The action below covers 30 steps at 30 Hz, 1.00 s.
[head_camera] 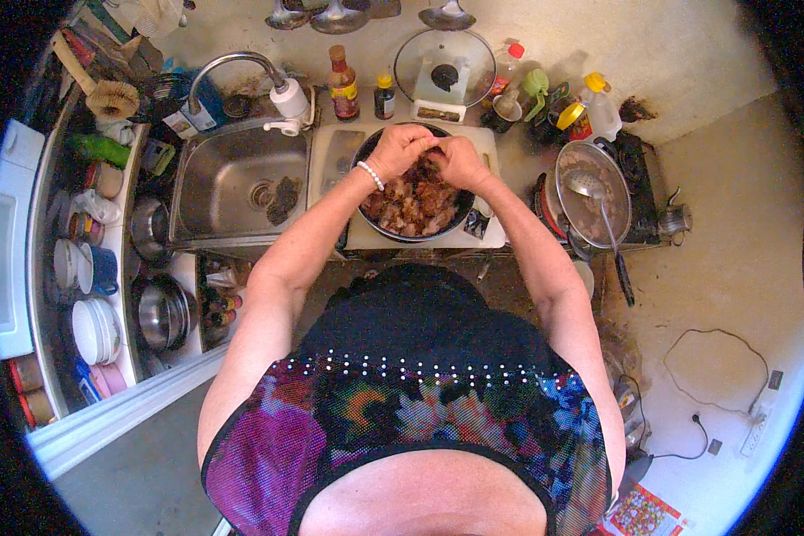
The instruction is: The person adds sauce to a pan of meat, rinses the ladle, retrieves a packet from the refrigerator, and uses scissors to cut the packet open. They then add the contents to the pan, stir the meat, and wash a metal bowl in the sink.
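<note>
A dark round pan [412, 236] holds browned chunks of what looks like meat [412, 201]. My left hand [402, 151], with a white bead bracelet [370, 175] at its wrist, is over the pan's far side. Close beside it, my right hand [462, 162] meets it fingertip to fingertip. Their fingers are bent inward, and whatever may be pinched between them is hidden. Under the pan lies a pale cutting board [489, 231]. A small dark packet [476, 223] rests at the board's right front, by my right forearm.
Left of the board is a steel sink [234, 154] with a faucet [288, 100]. Behind stand a sauce bottle [344, 87], a small dark bottle [384, 97] and a glass lid [409, 60]. To the right, a pot [593, 214] holds a slotted spoon [606, 208], its handle jutting forward.
</note>
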{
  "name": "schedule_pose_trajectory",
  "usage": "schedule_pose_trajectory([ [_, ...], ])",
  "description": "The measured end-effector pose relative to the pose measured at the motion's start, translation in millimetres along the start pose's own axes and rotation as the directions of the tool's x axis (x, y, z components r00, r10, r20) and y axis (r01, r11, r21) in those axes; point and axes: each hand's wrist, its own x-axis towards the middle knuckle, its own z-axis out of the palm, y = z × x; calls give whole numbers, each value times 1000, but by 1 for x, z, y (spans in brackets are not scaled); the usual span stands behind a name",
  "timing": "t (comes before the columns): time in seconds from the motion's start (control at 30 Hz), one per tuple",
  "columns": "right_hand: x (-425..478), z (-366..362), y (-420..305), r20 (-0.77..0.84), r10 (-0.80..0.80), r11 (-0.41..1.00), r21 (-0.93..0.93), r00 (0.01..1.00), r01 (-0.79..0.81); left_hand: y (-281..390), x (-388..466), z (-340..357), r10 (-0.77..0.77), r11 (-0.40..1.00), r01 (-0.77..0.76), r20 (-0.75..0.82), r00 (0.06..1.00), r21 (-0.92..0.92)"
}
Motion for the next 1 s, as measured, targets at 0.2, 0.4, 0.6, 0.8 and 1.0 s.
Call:
schedule_pose_trajectory([
  [0.2,-7,10,13,68,53,983,170,996,-64,5,1,-4,-87,996,85,147,985,17],
  [0.4,-10,4,4,113,48,986,151,992,-65,2,-4,1,-226,958,246,142,964,-145],
  [0.6,-11,2,2,81,46,988,143,996,-58,-1,-2,0,-151,986,159,129,980,-53],
  [0.8,-15,6,11,149,166,951,238,975,-198,-7,-5,-2,-278,952,295,167,946,-86],
  [1.0,-19,-8,2,117,162,893,404,980,-196,-17,-9,-7,-315,875,381,248,916,-298],
])
